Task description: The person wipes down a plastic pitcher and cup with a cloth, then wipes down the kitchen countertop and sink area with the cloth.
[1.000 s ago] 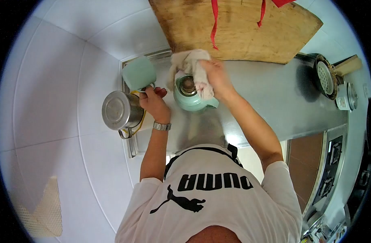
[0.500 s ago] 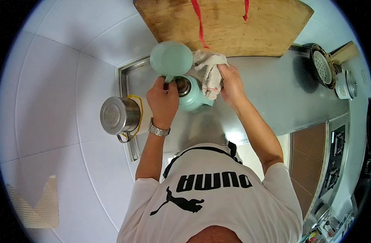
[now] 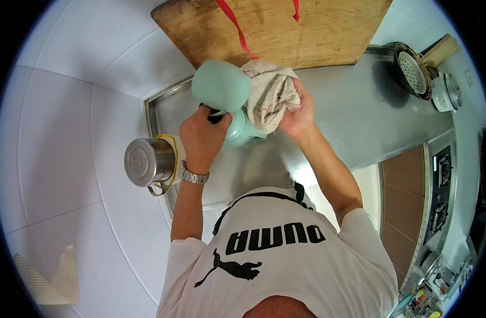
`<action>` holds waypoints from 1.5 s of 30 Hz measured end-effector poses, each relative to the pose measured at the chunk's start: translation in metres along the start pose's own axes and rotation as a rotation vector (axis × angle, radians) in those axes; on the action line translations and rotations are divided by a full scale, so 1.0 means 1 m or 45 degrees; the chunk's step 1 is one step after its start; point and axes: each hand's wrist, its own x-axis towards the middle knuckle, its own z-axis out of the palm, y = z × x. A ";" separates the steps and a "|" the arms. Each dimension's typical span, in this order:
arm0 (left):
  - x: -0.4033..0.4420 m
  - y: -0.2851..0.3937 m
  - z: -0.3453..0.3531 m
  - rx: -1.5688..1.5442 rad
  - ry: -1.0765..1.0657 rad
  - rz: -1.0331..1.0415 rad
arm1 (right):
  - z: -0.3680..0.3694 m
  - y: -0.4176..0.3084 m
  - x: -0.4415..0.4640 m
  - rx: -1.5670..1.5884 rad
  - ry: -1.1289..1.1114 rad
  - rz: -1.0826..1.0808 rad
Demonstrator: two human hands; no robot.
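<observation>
A pale green cup (image 3: 221,85) is held up by its handle in my left hand (image 3: 203,139), whose fingers are pinched together. The beige cloth (image 3: 271,95) hangs bunched beside the cup, gripped by my right hand (image 3: 300,112). Below the cup and cloth stands a green round-bodied vessel (image 3: 242,132) on the metal counter (image 3: 338,119). Its top is mostly hidden behind the cup, the cloth and my left hand.
A lidded steel pot (image 3: 147,161) stands at the counter's left edge. Behind the counter leans a large wooden board (image 3: 280,34) with red ribbons. A dark pan with a perforated insert (image 3: 412,71) and a white lidded pot (image 3: 447,93) are at the right.
The cup has moved from the left to above the green vessel and now tilts beside the cloth. My right hand has drawn the cloth off the vessel's top and bunched it next to the cup.
</observation>
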 end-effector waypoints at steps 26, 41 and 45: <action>-0.016 -0.055 0.027 -1.562 0.676 -0.831 | 0.068 0.051 0.055 -3.055 -0.897 0.107; -0.019 -0.057 0.035 -1.656 0.626 -0.841 | 0.081 0.079 0.057 -3.464 -0.990 0.105; -0.020 -0.057 0.037 -1.615 0.597 -0.884 | 0.079 0.063 0.063 -3.366 -1.130 0.112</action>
